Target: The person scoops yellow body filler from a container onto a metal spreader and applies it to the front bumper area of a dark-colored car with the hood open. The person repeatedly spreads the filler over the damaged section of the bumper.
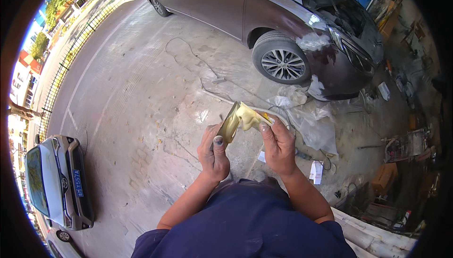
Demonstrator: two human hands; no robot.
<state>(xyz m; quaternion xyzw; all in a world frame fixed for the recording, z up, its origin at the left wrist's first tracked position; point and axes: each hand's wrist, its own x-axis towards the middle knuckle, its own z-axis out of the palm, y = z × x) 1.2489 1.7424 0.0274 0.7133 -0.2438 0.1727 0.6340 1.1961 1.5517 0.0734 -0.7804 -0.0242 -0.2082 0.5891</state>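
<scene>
My left hand is closed on a thin flat putty board, its thumb on the near face. Pale yellow putty coats the board and bulges across to a thin spreader, which my right hand pinches between thumb and fingers. The two tools tilt toward each other in front of my chest, and the paste bridges them. Grey dust marks my fingertips. Beyond my hands stands a brown car, with a whitish sanded patch on the fender above its front wheel.
Crumpled plastic sheeting lies below the car's bumper. A hose trails over the concrete. At right are a cardboard box and cluttered tools. A white card lies near my right arm. A silver car is parked at left.
</scene>
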